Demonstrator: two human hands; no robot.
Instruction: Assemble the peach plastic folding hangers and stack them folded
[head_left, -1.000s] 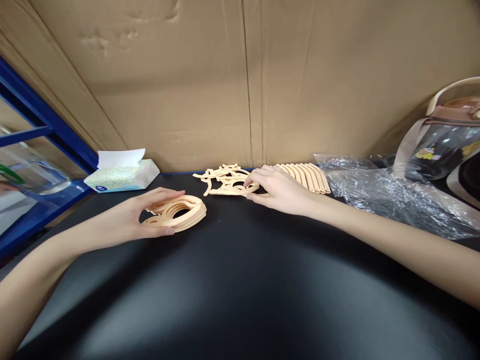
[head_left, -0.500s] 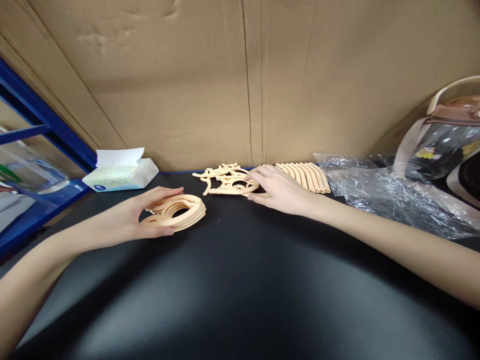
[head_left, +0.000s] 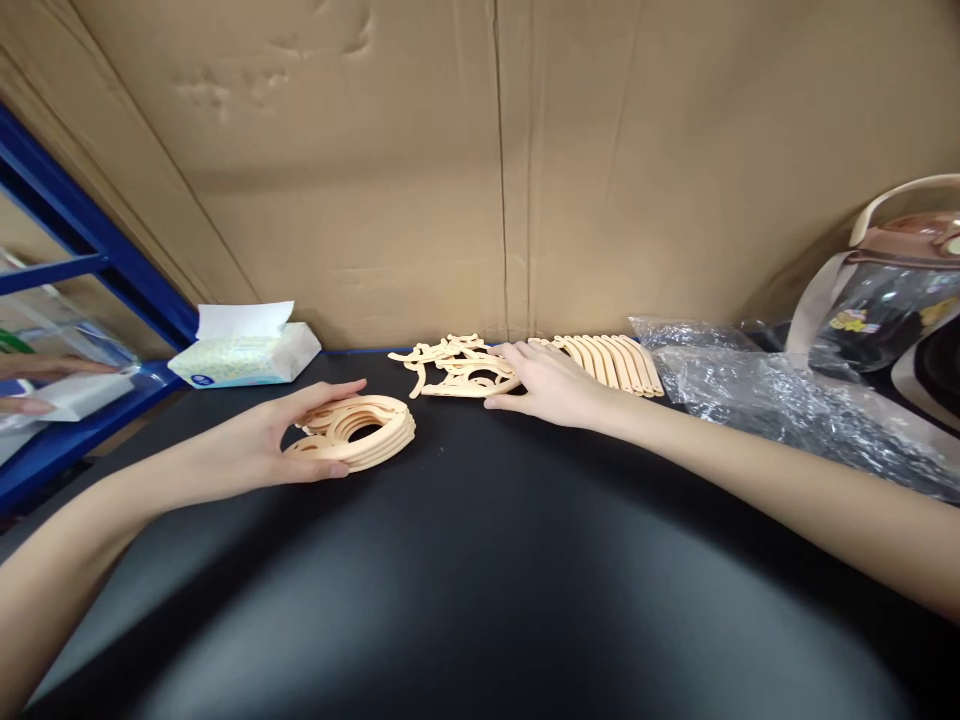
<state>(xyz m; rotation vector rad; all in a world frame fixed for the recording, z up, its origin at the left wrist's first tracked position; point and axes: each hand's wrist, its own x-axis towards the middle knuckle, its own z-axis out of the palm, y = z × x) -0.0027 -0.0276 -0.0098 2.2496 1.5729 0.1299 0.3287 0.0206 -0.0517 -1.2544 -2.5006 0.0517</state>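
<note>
My left hand (head_left: pixel 274 440) is curled round the near-left edge of a stack of flat peach-coloured ring-shaped pieces (head_left: pixel 364 430), thumb below and fingers on top. My right hand (head_left: pixel 547 382) reaches to a loose pile of the same peach pieces (head_left: pixel 454 365) near the cardboard wall, its fingers pinching the edge of one piece there. Just behind the right hand lies a neat row of curved peach strips (head_left: pixel 615 360). All of this sits on the black table top (head_left: pixel 480 560).
A tissue pack (head_left: pixel 244 350) lies at the back left beside a blue shelf frame (head_left: pixel 90 250). Crinkled clear plastic (head_left: pixel 780 405) and a bag (head_left: pixel 892 290) fill the back right. A cardboard wall (head_left: pixel 495 160) closes the back. Another person's hand (head_left: pixel 37 385) shows at far left.
The view has tilted a little, so things sit slightly lower in the picture. Both hands stay where they were. Another person's hand has come into view at the far left.
</note>
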